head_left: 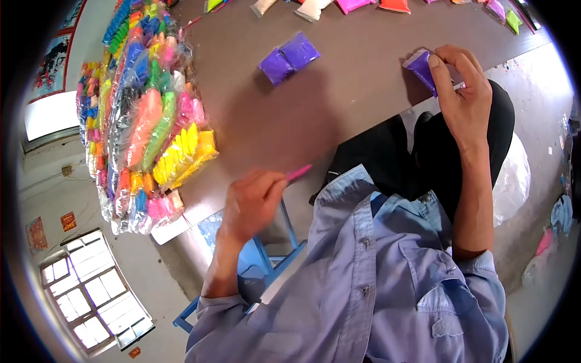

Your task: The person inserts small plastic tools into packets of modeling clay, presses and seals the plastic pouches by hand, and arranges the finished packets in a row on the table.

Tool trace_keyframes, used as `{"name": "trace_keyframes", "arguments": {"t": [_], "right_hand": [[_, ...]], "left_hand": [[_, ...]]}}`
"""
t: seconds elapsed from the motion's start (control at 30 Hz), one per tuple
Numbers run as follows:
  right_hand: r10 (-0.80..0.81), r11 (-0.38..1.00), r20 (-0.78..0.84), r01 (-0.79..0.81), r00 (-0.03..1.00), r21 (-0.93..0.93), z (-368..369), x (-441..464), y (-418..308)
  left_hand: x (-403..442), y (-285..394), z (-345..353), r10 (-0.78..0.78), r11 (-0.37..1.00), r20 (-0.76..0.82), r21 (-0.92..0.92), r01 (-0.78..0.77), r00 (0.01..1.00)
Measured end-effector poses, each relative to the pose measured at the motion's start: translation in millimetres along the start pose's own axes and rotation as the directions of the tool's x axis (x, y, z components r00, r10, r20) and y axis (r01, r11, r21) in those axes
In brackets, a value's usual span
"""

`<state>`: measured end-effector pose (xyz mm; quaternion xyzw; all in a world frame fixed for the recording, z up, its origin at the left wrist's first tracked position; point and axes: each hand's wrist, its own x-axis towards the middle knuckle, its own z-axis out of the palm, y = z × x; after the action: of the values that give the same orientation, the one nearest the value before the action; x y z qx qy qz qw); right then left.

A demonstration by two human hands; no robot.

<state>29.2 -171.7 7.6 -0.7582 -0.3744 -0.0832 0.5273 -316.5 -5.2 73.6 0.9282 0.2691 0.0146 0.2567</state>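
Note:
My left hand (253,199) is closed around a slim pink stick-like tool (299,173), its tip pointing away from my fist over the near part of the table. Most of the tool is hidden by my fingers. At the right, my right hand (465,88) pinches a small purple packet (422,71) near the table's edge, thumb on top. Between and beyond my hands lie two joined purple packets (289,58), touching neither hand.
The brown table (363,72) carries a large heap of bagged colourful packets (151,121) at left, with yellow ones (184,157) nearest. A row of packets, including an orange one (394,5), lines the far side. A blue stool (257,260) stands below.

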Motion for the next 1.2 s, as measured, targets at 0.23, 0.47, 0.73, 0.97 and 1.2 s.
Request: {"name": "trace_keyframes", "arguments": {"t": [0.23,0.47,0.73,0.97,1.2], "right_hand": [[0.054,0.999,0.007,-0.054,0.998,0.005,-2,-2,-1],[0.034,0.999,-0.027,-0.034,0.999,0.008,-3,-2,-1],[0.079,0.997,0.022,-0.080,0.997,0.022,-2,-1,-3],[0.009,1.000,-0.012,-0.009,1.000,-0.010,-9,-8,-4],[-0.005,1.000,-0.100,0.002,0.995,-0.024,-16,-19,-5]], "left_hand": [[-37,-27,130,-0.208,0.969,0.126,-0.107,0.221,0.970],[-62,-123,184,-0.401,0.860,-0.040,0.329,0.391,0.915],[-31,-88,172,-0.208,0.978,0.064,0.028,0.206,0.976],[-26,-46,124,-0.149,0.972,0.042,0.189,0.139,0.988],[30,58,77,0.117,0.977,-0.167,-0.156,-0.144,0.979]]}}
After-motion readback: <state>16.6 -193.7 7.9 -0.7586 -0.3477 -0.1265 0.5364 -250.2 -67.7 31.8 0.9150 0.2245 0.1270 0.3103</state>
